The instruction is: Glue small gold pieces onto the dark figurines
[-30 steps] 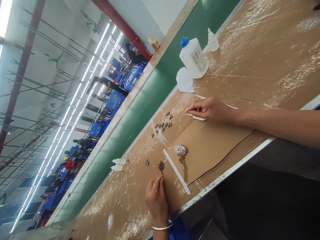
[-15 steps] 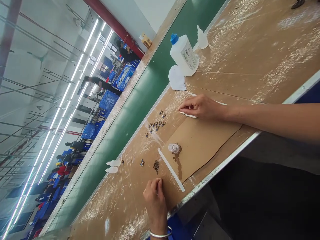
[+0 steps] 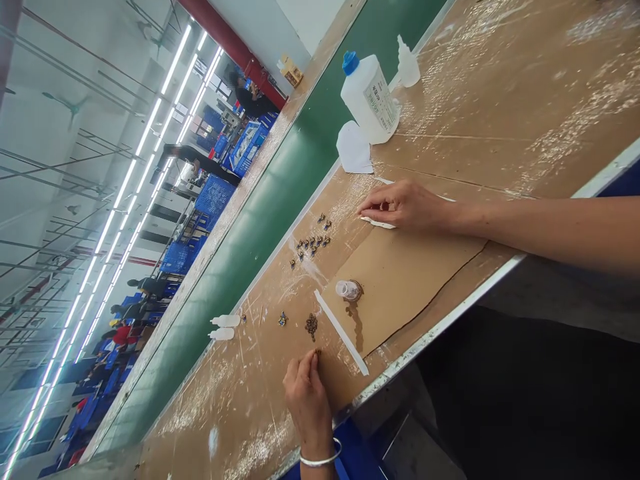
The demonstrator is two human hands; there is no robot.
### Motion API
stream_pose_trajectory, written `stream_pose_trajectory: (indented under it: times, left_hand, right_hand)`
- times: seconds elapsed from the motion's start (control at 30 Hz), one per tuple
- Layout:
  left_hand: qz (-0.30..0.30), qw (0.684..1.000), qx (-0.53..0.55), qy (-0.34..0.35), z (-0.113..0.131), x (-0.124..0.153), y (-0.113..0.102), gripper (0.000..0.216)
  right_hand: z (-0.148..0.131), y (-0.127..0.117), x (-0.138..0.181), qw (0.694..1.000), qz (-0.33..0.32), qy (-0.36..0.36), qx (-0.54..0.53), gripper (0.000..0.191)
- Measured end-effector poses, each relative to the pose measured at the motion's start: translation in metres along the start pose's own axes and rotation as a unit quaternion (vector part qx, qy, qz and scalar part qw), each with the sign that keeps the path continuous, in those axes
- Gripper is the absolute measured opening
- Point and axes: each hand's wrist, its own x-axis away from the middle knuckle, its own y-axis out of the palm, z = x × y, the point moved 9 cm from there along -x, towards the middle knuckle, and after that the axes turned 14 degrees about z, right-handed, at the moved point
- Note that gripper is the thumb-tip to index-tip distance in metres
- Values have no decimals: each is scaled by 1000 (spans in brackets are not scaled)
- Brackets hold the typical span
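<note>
My left hand (image 3: 306, 385), with a bangle on its wrist, is closed in a pinch on a small dark brown piece (image 3: 319, 351) at its fingertips. Just beyond it lies a pile of similar small brown pieces (image 3: 311, 327). My right hand (image 3: 404, 205) rests over the upper edge of a cardboard sheet (image 3: 410, 280), thumb and finger pinched; what they hold is too small to make out. White tape (image 3: 379, 223) shows under that hand. On the sheet stands a small clear glue container (image 3: 349, 290) beside a wet stain. Small blue-and-gold pieces (image 3: 313, 243) lie scattered left of my right hand.
A large white bottle with a blue cap (image 3: 373, 100), a white cup-like piece (image 3: 354, 148) and a dropper bottle (image 3: 409, 65) stand farther back. Two small white bottles (image 3: 225, 321) lie at the left. A green strip (image 3: 270, 220) runs behind the table; people work beyond.
My left hand's fingers have extended slightly, and a small dark piece now shows at their tips. My right hand keeps its pinch in nearly the same place. The view has shifted slightly.
</note>
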Motion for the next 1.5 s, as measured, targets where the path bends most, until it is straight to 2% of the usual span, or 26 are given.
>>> stream_pose_trajectory:
  times: [0.5,1.13,1.23,1.33,1.5]
  left_hand:
    - [3,999,48,-19,8,19,-7,28]
    - [0,996,69,-49,12,21,-8,29]
    - [14,996,56,-68,-1,11,-14,31]
    - [29,994,34,-100,-29,-11,-15,33]
    - [7,991,-8,-137,-76,-59,4,27]
  right_hand:
    - [2,2,3,1000,7,2,9,20]
    - [4,2,1,999,21,-10,23,24]
    - [2,1,1,999,22,-13,30,25]
    - [1,1,1,999,19,-9,37,24]
    - [-1,0,0,999,20,-10,31,27]
